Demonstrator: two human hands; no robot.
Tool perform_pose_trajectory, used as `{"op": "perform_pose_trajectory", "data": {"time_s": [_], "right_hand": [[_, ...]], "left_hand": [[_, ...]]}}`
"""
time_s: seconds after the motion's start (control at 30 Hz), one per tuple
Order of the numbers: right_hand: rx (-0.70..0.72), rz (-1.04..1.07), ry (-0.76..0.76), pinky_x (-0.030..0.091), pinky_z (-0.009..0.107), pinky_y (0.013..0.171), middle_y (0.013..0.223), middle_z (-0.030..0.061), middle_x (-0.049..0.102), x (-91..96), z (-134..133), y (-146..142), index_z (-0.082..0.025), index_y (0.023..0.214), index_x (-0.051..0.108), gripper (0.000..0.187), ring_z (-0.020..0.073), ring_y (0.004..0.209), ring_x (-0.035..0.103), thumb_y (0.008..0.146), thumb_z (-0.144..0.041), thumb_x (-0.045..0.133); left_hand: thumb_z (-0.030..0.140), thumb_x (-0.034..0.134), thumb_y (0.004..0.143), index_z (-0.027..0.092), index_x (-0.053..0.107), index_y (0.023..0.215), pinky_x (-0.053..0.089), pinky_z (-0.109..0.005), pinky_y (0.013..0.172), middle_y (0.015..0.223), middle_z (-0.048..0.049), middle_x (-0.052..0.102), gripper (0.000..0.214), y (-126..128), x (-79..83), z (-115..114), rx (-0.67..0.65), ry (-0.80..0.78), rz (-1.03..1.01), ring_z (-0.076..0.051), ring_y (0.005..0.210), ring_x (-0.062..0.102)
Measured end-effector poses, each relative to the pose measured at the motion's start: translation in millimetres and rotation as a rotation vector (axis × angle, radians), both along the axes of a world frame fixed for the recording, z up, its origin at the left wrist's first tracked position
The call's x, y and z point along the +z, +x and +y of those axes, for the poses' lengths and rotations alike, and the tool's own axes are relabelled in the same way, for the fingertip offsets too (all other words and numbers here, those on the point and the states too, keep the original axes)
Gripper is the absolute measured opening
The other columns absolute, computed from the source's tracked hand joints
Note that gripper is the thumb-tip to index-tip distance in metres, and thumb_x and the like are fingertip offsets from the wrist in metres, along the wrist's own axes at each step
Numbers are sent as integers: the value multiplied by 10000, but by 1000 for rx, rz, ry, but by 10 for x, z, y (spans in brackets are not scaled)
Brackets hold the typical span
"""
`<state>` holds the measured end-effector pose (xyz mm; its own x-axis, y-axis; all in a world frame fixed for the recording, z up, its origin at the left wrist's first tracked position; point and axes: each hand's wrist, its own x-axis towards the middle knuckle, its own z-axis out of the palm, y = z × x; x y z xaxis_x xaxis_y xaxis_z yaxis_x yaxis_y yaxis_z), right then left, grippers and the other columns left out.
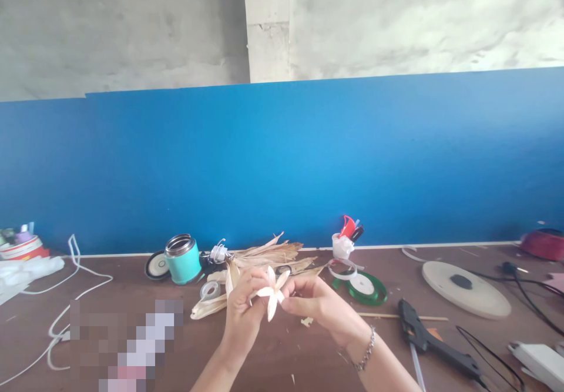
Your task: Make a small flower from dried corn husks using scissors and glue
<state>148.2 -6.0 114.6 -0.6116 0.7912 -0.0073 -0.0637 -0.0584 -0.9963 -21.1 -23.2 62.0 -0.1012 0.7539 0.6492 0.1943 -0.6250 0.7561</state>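
Note:
A cream flower (pixel 272 292) with several narrow, pointed petals, looking like dried husk, is held up over the table. My left hand (pixel 244 305) is closed around it from behind; the part it grips is hidden. My right hand (pixel 315 305), with a chain bracelet on the wrist, pinches at the petals on the right side. Behind my hands lies a pile of dried corn husks (pixel 268 257). Left of my left hand are a roll of clear tape (pixel 210 290) and a pale husk piece (pixel 207 308). A green ribbon spool (pixel 372 289) rests beyond my right hand.
A glue gun (pixel 423 333), a thin wooden stick (pixel 379 316) and a round pale disc (pixel 467 289) lie at the right. A turquoise flask (pixel 183 262) and a white cup (pixel 342 246) with tools stand along the blue partition (pixel 282 163). White cable (pixel 73 298) trails at left.

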Motion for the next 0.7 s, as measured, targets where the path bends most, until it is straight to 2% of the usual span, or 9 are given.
{"op": "perform_pose_trajectory", "data": {"time_s": [0.07, 0.17, 0.27, 0.33, 0.43, 0.53, 0.7], "right_hand": [[15, 7, 50, 368, 241, 670, 714, -12, 587, 30, 10, 34, -168, 747, 637, 266, 122, 686, 493, 677, -412, 717], [-82, -3, 98, 369, 258, 705, 695, 1, 588, 39, 11, 45, -166, 709, 603, 294, 145, 725, 511, 756, -455, 621], [-203, -39, 24, 357, 245, 618, 660, -6, 554, -18, 19, 28, -176, 657, 554, 251, 140, 662, 493, 744, -405, 609], [-231, -25, -24, 355, 239, 601, 660, -7, 541, -68, 36, 23, -179, 649, 549, 191, 140, 660, 490, 711, -347, 616], [-171, 3, -49, 360, 238, 613, 644, -10, 539, -99, 68, 39, -176, 659, 566, 142, 136, 657, 485, 698, -302, 619], [-103, 0, -25, 358, 242, 647, 674, -2, 566, -56, 79, 69, -165, 685, 601, 149, 133, 680, 492, 729, -307, 614], [-62, -10, 37, 314, 228, 593, 654, -24, 557, 9, 53, 96, -162, 678, 609, 209, 105, 612, 446, 745, -358, 631]], "left_hand": [[306, 597, 808, 217, 649, 685, 445, -322, 720, 745, -31, 579, 161, -26, 24, 6, 33, 51, 70, -197, 787, 547], [301, 581, 823, 234, 663, 716, 434, -325, 715, 727, -29, 584, 151, -41, 58, 13, 41, 104, 147, -194, 776, 542], [260, 572, 831, 254, 677, 754, 430, -326, 720, 760, -31, 601, 131, -33, 63, 14, 18, 132, 204, -192, 792, 545], [245, 564, 836, 257, 676, 754, 430, -324, 717, 772, -33, 599, 139, -28, 54, 10, 12, 132, 204, -191, 797, 546], [260, 576, 832, 243, 662, 730, 434, -320, 706, 759, -30, 578, 134, -33, 49, 2, -5, 106, 150, -187, 778, 548], [302, 589, 824, 224, 665, 692, 440, -312, 672, 740, -34, 567, 172, -43, 87, -11, -85, 10, 136, -185, 745, 552], [346, 607, 809, 229, 681, 644, 435, -326, 705, 706, -38, 569, 216, -19, 198, -48, -193, -117, 263, -196, 757, 544]]}}
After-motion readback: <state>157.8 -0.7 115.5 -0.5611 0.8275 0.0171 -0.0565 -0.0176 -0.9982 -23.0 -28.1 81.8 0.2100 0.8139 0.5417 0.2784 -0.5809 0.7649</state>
